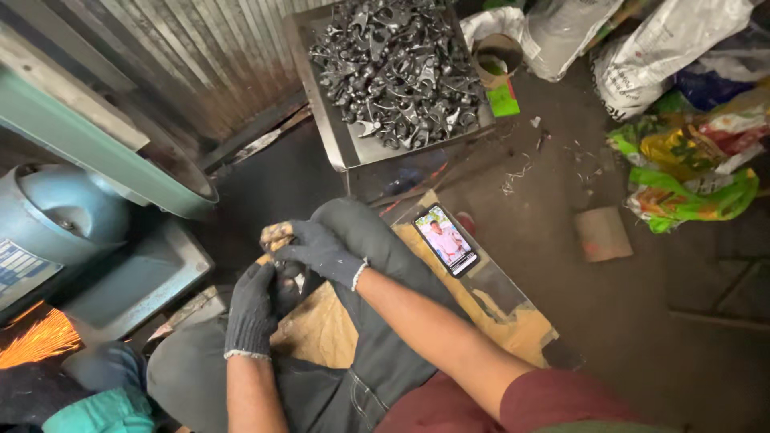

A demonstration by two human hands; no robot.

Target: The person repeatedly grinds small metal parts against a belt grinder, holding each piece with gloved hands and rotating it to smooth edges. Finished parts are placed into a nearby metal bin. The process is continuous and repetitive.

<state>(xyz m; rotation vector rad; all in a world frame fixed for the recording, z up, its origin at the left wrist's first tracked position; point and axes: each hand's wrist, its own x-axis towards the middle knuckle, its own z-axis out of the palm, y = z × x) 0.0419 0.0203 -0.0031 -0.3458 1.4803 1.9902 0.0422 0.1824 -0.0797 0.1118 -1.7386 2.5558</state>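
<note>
Two gloved hands are working at the centre: the left hand (255,309) and the right hand (319,250). One metal tray (337,132) is sitting at twelve o'clock, holding a heap of dark metal parts (397,68) too tangled to count. One phone (446,240) is lying just right of centre. One blue motor (56,212) is showing at nine o'clock. One cardboard piece (601,233) is lying at three o'clock.

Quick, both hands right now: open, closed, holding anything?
Left hand: gloved, closed around a small metal part from below.
Right hand: gloved, curled over the same part from above, by a yellowish rag.
</note>
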